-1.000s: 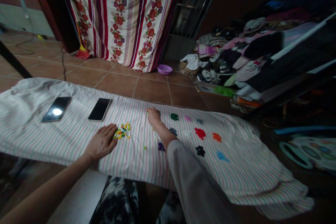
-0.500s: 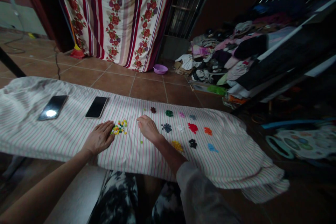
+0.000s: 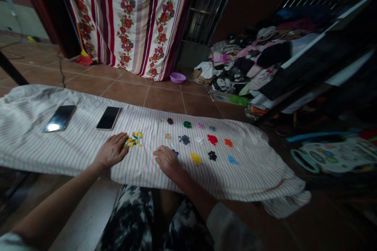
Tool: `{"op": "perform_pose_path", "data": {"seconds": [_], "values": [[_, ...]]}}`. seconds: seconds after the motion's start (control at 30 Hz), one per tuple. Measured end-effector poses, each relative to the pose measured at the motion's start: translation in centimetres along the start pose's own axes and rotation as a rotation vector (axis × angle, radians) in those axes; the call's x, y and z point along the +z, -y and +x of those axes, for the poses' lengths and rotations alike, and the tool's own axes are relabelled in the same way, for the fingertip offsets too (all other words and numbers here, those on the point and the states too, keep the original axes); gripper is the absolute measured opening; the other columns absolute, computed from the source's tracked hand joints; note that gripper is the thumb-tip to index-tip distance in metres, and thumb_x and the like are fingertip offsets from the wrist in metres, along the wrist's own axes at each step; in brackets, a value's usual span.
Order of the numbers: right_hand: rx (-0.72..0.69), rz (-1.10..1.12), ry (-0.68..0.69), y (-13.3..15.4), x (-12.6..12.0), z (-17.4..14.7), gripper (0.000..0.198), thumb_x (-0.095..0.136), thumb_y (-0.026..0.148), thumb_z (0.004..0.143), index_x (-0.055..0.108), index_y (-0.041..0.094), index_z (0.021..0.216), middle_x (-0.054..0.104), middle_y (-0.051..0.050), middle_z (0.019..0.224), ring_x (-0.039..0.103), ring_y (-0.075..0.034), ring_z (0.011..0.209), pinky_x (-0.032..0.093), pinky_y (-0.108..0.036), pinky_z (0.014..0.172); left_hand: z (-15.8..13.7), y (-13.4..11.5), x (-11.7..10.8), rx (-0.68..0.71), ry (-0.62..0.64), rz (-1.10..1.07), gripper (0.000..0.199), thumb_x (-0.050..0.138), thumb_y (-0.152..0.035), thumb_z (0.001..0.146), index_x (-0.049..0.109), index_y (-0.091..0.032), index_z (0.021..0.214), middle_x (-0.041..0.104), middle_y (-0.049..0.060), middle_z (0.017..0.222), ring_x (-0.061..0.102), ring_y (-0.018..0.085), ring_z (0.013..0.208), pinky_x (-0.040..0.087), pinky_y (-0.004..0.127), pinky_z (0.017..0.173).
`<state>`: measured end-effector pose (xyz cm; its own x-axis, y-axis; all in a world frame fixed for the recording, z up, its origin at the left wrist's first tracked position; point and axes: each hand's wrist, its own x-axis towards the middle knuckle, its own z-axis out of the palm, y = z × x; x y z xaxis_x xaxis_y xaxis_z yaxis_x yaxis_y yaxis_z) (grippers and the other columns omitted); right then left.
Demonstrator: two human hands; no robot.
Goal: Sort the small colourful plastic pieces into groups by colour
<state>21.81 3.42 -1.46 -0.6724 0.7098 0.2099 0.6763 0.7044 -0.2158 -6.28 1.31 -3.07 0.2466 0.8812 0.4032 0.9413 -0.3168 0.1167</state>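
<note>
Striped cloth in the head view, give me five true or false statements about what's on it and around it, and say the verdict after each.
1. The left hand lies at the edge of the mixed-colour pile. True.
2. The right hand covers the white pile. False: the right hand is close by the dark purple pile.
3. Two phones lie on the striped cloth. True.
4. The purple basin stands on the cloth. False: the purple basin is on the tiled floor.
5. The orange pile lies to the right of the red pile. True.
</note>
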Motion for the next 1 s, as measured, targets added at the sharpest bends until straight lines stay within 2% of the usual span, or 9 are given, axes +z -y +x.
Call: {"op": "perform_pose_path", "data": {"seconds": [0.23, 0.4, 0.57, 0.67, 0.83, 1.0], "values": [[0.019, -0.052, 0.087, 0.5, -0.4, 0.1, 0.021, 0.043, 0.012, 0.092, 0.063, 0.018, 0.089, 0.058, -0.005, 0.087, 0.054, -0.016, 0.084, 0.042, -0.026, 0.076, 0.1, -0.3, -0.4, -0.009, -0.005, -0.010, 0.045, 0.038, -0.041, 0.089, 0.058, -0.015, 0.121, 0.060, 0.015, 0.127, 0.053, 0.027, 0.122, 0.042, 0.046, 0.102], [0.045, 0.050, 0.120, -0.1, -1.3, 1.3, 0.022, 0.044, 0.012, 0.091, 0.065, 0.018, 0.092, 0.061, -0.005, 0.090, 0.056, -0.015, 0.088, 0.042, -0.024, 0.080, 0.1, -0.4, -0.3, -0.014, -0.013, -0.025, 0.044, 0.040, -0.041, 0.089, 0.058, -0.016, 0.121, 0.060, 0.014, 0.127, 0.053, 0.027, 0.122, 0.042, 0.046, 0.102], [0.157, 0.077, 0.086, -2.4, -3.5, 5.1, 0.028, 0.044, 0.012, 0.090, 0.064, 0.019, 0.109, 0.063, -0.007, 0.104, 0.058, -0.016, 0.097, 0.042, -0.024, 0.086, 0.1, -0.3, -0.2, -0.012, 0.003, 0.001, 0.046, 0.041, -0.040, 0.089, 0.056, -0.013, 0.122, 0.059, 0.015, 0.129, 0.052, 0.027, 0.123, 0.041, 0.045, 0.104], [0.252, 0.018, 0.066, -4.3, -4.3, 7.9, 0.030, 0.043, 0.013, 0.091, 0.064, 0.018, 0.112, 0.063, -0.008, 0.108, 0.058, -0.017, 0.100, 0.042, -0.024, 0.087, 0.0, -0.2, -0.1, -0.003, 0.017, 0.024, 0.046, 0.040, -0.040, 0.090, 0.056, -0.011, 0.122, 0.058, 0.015, 0.130, 0.051, 0.027, 0.124, 0.040, 0.045, 0.104], [0.410, -0.024, 0.090, -6.9, -3.5, 11.5, 0.036, 0.043, 0.012, 0.089, 0.062, 0.020, 0.119, 0.064, -0.008, 0.113, 0.059, -0.017, 0.102, 0.042, -0.023, 0.087, 0.1, -0.3, -0.2, -0.022, 0.009, 0.019, 0.045, 0.040, -0.038, 0.090, 0.056, -0.013, 0.123, 0.058, 0.015, 0.131, 0.051, 0.027, 0.124, 0.040, 0.045, 0.104], [0.472, -0.040, 0.117, -8.0, -2.0, 13.6, 0.040, 0.040, 0.007, 0.087, 0.060, 0.018, 0.120, 0.066, -0.010, 0.109, 0.060, -0.019, 0.101, 0.044, -0.026, 0.086, 0.2, -0.5, -0.4, -0.031, 0.009, -0.010, 0.044, 0.042, -0.038, 0.089, 0.056, -0.014, 0.124, 0.058, 0.014, 0.130, 0.051, 0.027, 0.124, 0.041, 0.046, 0.104]]}}
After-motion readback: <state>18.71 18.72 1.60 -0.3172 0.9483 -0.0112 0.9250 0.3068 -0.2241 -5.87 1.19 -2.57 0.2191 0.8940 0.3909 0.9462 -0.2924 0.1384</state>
